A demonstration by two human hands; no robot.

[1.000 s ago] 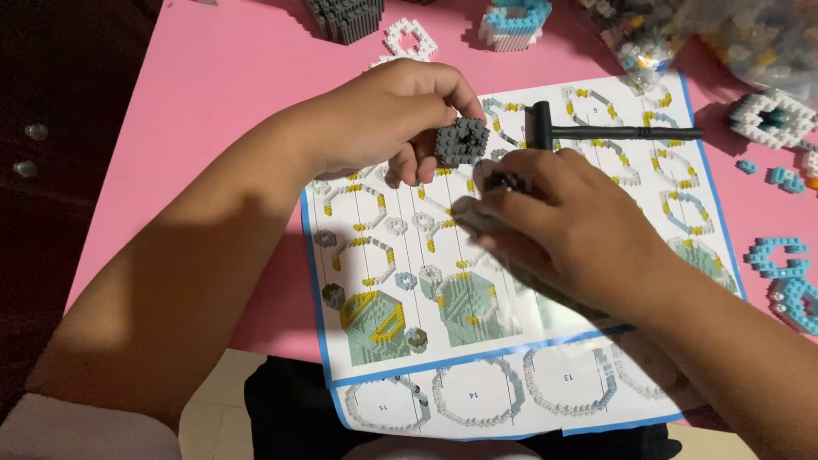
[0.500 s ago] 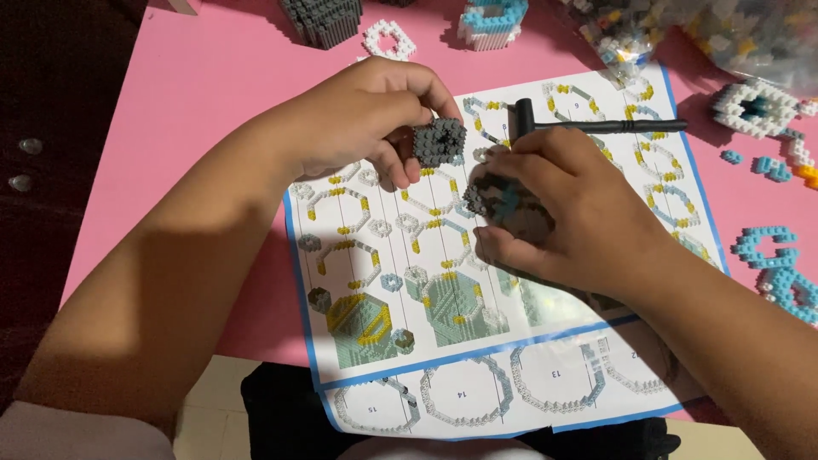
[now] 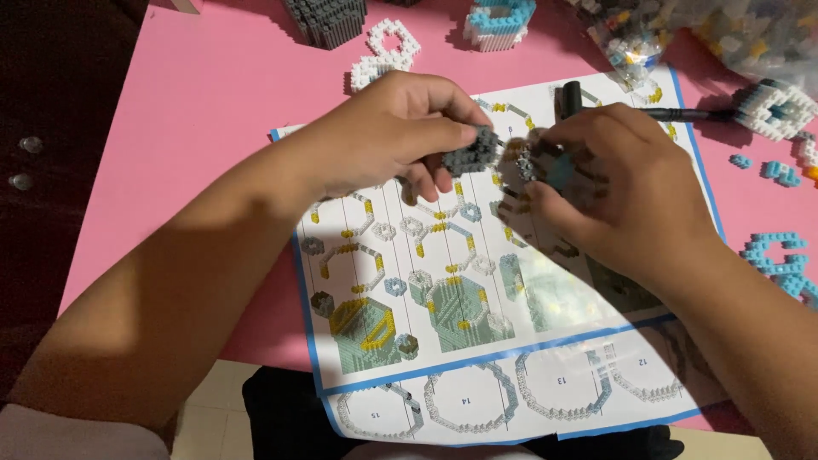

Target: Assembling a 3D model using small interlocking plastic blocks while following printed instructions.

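Two hands meet at upper centre of the frame, above the instruction sheet (image 3: 477, 341) on your pink worktop (image 3: 213, 128). Your left hand (image 3: 388, 136) pinches a dark grey brick cluster (image 3: 471, 153); your right hand (image 3: 613, 187) closes its grip on a small grey-and-blue brick piece (image 3: 545, 166), just beside it.

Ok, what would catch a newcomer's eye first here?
Probably the two hands meeting mid-frame over the blue-bordered instruction sheet: the left hand pinches a small grey block cluster, the right hand holds a grey and blue block piece. Next, the pink table, with white and blue block rings along its far edge.
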